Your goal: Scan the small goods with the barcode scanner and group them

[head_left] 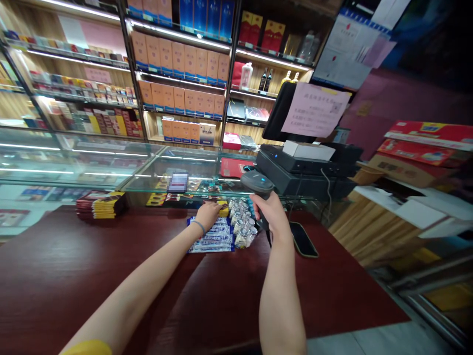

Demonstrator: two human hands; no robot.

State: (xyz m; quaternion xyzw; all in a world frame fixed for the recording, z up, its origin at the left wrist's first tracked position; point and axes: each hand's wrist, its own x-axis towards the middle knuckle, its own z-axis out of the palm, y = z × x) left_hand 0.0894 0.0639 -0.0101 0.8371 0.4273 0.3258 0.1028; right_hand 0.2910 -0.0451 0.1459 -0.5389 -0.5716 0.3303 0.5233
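Note:
My right hand (pixel 272 213) is wrapped round the handle of a black barcode scanner (pixel 257 181), whose head points away from me above the counter. My left hand (pixel 207 216), with a thin band at the wrist, is at a yellow packet (pixel 223 209), fingers closed on its near side. Under and in front of that hand lie several blue-and-white stick packets (pixel 212 241) in a row. Between my hands stand rows of small clear-wrapped items with silvery tops (pixel 244 227). A dark phone (pixel 303 239) lies right of my right forearm.
Dark red and yellow packs (pixel 101 205) are stacked at the left on the brown counter (pixel 148 305). A glass display case (pixel 140 177) runs behind it. A monitor (pixel 275 111) and black till equipment (pixel 295 170) stand back right. Red cartons (pixel 424 148) are piled far right.

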